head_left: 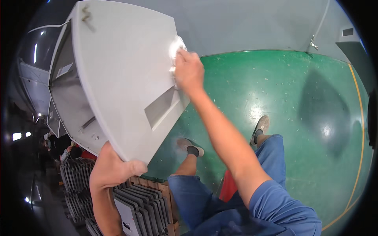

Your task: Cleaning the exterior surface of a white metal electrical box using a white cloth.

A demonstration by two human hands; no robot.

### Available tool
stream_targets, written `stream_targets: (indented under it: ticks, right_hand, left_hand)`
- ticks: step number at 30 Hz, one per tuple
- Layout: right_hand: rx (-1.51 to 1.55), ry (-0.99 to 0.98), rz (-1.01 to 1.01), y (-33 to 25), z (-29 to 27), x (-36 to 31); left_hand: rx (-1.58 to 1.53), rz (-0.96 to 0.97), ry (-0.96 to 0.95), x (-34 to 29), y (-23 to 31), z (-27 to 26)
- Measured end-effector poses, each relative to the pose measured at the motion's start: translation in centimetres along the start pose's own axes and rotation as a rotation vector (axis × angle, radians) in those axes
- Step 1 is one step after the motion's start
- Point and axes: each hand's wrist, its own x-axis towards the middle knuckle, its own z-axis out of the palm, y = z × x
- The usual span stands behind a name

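A large light-grey, box-like housing (122, 59) stands tilted in front of me at the left. Its smooth face has a rectangular recess (159, 108) near the right edge, and its side is open toward the left. My left hand (116, 167) grips the housing's lower corner, thumb on the near edge and fingers hidden behind it. At the upper right edge, my right hand (189, 72) is closed on a white cloth (176, 46) and presses it against the housing. Part of the cloth is hidden by that hand.
Below my left hand, several grey panels (138, 208) stand in a row by a wooden pallet (169, 196). More panels (78, 177) are stacked farther left, near another person. The green floor (244, 86) bears a yellow line (360, 118) at the right. A grey wall (252, 23) rises beyond.
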Motion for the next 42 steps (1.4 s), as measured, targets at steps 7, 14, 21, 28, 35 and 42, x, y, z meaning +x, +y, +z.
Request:
stream_targets:
  ticks: [7, 14, 21, 28, 35, 42]
  right_hand:
    - [0.682, -0.121, 0.548, 1.8, -4.6, -1.3]
    - [0.269, -0.069, -0.767, -13.9, -6.5, -7.4]
    - [-0.401, -0.369, 0.235, 7.7, -1.5, -0.7]
    - [0.388, 0.074, -0.548, -11.5, -2.2, -3.7]
    - [-0.499, -0.614, 0.065, 4.3, 1.3, 1.3]
    - [0.125, -0.219, 0.134, 1.7, -1.6, -4.2]
  left_hand:
    - [-0.029, 0.042, 0.071, -0.4, -1.1, 0.3]
    - [0.172, 0.157, 0.130, -0.7, -2.3, -0.8]
    - [0.130, 0.118, 0.104, -0.1, -2.3, -1.6]
    - [0.062, 0.008, 0.120, -1.0, -3.7, -1.9]
    - [0.079, 0.056, 0.147, -1.4, -2.8, -3.4]
    - [0.152, 0.091, 0.144, -1.3, -6.7, -4.0]
